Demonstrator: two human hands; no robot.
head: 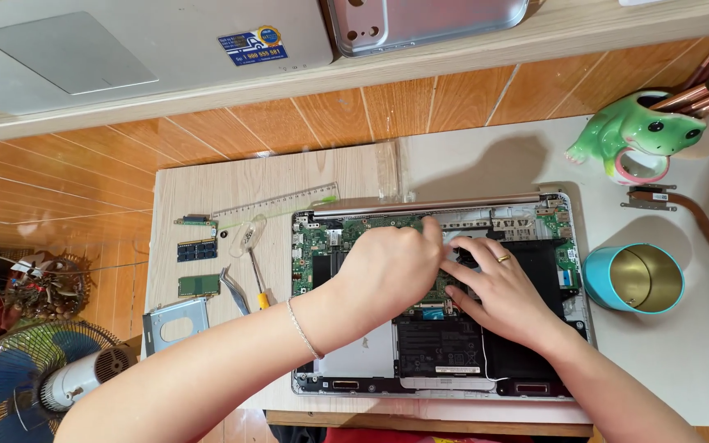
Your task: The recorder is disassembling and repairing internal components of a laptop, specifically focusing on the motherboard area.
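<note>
A teal tin cup (634,279) lies on its side at about three o'clock from the opened laptop (441,295), its gold-lined inside facing the camera with nothing in it. Above it, at about one o'clock, a green frog-shaped holder (638,131) stands with brown pencil-like sticks (703,86) poking out of its top. The laptop lies bottom-up with its cover off in the middle of the small table (207,189), green circuit board (322,242) at its far edge and black battery (441,344) toward the near edge. Both hands work over the board's centre. The left hand (391,267) comes in from seven o'clock, a thin bracelet on the wrist, knuckles up and fingers curled down onto the board; whether they pinch anything cannot be told, since the hand hides its own fingertips. The right hand (498,295) comes in from five o'clock, a ring on one finger, fingers spread apart and pressed flat on the dark part just beside the left hand, the two hands touching. At nine o'clock from the laptop lie a screwdriver (253,262), tweezers (234,289), a clear ruler (276,205), small memory boards (197,250) and a metal drive bracket (176,326). A copper heat pipe (703,238) lies at the table's three o'clock edge.
</note>
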